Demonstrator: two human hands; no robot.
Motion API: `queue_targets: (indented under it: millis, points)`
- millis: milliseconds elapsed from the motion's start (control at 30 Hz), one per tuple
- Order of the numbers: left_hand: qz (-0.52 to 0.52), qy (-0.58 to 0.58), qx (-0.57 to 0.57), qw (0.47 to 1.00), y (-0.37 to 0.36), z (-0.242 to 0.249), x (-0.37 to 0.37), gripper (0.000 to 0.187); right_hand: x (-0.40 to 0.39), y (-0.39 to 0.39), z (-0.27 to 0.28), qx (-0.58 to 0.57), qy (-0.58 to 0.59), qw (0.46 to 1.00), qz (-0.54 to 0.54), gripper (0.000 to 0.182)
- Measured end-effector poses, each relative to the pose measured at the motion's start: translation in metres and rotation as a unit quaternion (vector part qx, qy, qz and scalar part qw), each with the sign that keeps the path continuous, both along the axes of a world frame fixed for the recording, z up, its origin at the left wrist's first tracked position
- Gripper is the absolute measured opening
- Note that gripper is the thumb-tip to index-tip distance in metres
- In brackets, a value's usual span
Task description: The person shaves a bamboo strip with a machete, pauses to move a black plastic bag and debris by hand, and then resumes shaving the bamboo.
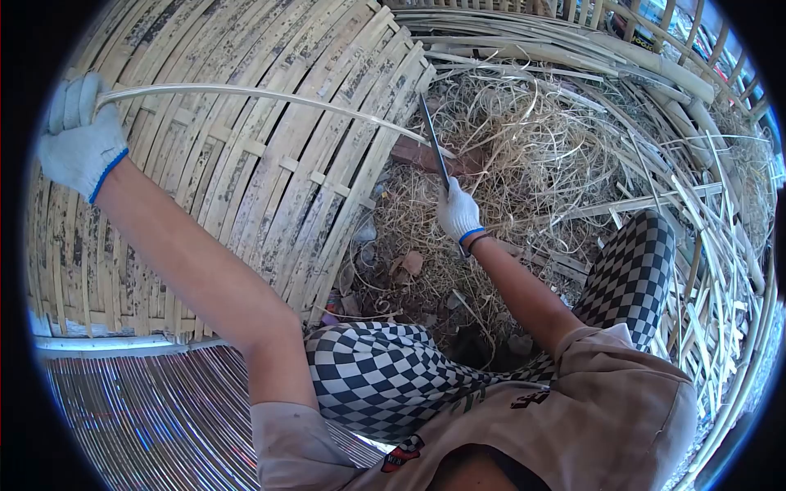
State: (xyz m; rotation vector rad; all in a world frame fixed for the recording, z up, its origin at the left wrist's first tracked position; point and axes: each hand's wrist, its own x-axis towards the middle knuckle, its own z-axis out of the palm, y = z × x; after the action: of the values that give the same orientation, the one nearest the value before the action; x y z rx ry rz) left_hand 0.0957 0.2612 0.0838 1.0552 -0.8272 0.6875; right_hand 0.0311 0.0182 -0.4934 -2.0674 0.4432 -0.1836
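Observation:
A long pale bamboo strip (270,95) arcs from the upper left to the middle of the view. My left hand (82,135), in a white glove with a blue cuff, is closed round its left end. My right hand (457,210), gloved too, grips the handle of a long dark blade (434,139), which points up and slightly left. The blade crosses the strip near its right end, over a reddish-brown block (422,155). Whether blade and strip touch, I cannot tell.
A woven bamboo panel (205,180) fills the upper left. Curled shavings (540,147) cover the ground beyond my right hand. Bamboo strips (708,327) lie along the right side, and thicker poles (655,69) at the upper right. A slatted surface (164,409) is at the lower left.

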Motion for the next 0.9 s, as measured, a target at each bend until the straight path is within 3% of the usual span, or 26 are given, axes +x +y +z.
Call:
queue_targets:
  millis: [67,100,167,300,367,433,467,533,600,667,733,767,833,867,900]
  points:
    - [-0.021,0.029,-0.013,0.999,0.003,-0.002,-0.002,0.031,0.009,-0.012,-0.075,-0.015,0.09,0.996,-0.022,0.031]
    - [-0.125,0.027,0.015,0.992,0.006,-0.004,-0.003,0.032,0.012,-0.023,-0.098,-0.023,0.132,0.99,-0.036,0.033]
    - [-0.333,0.022,0.073,0.94,0.01,-0.009,-0.003,0.034,0.003,-0.046,-0.093,-0.075,0.154,0.985,0.009,0.035]
    - [-0.479,0.051,0.079,0.873,-0.024,-0.018,-0.028,0.04,0.02,-0.075,-0.061,-0.148,0.188,0.962,0.131,0.035]
    - [-0.419,0.07,0.113,0.898,-0.019,-0.013,-0.034,0.053,0.033,-0.09,-0.028,-0.254,0.163,0.922,0.241,0.032]
    - [-0.34,0.087,0.145,0.925,-0.025,-0.011,-0.048,0.07,0.07,-0.119,-0.016,-0.4,0.131,0.814,0.4,0.032]
    - [-0.258,0.101,0.088,0.957,-0.047,-0.014,-0.068,0.068,0.038,-0.124,0.063,-0.402,0.135,0.813,0.4,0.031]
    - [-0.093,0.129,-0.036,0.987,-0.094,-0.02,-0.112,0.062,0.017,-0.136,0.123,-0.353,0.139,0.863,0.334,0.032]
    - [-0.248,0.057,0.102,0.962,-0.056,-0.017,-0.086,0.064,-0.021,-0.138,0.201,-0.291,0.155,0.898,0.29,0.034]
    - [-0.386,-0.006,0.193,0.902,-0.041,-0.011,-0.061,0.065,-0.031,-0.154,0.207,-0.259,-0.046,0.938,0.224,0.036]
    - [-0.512,-0.042,0.236,0.825,-0.044,-0.006,-0.05,0.067,-0.077,-0.14,0.271,-0.057,-0.052,0.973,0.218,0.034]
    - [-0.479,-0.049,0.233,0.845,-0.045,-0.005,-0.052,0.067,-0.1,-0.13,0.304,0.049,-0.051,0.975,0.213,0.033]
    - [-0.415,-0.056,0.225,0.88,-0.054,-0.006,-0.06,0.067,-0.117,-0.115,0.337,0.079,-0.097,0.966,0.226,0.033]
    - [-0.412,-0.018,0.148,0.899,-0.063,-0.012,-0.066,0.059,-0.125,-0.107,0.35,0.096,-0.12,0.961,0.23,0.034]
    - [-0.41,-0.018,0.146,0.9,-0.07,-0.013,-0.068,0.061,-0.134,-0.097,0.365,0.086,-0.14,0.957,0.238,0.033]
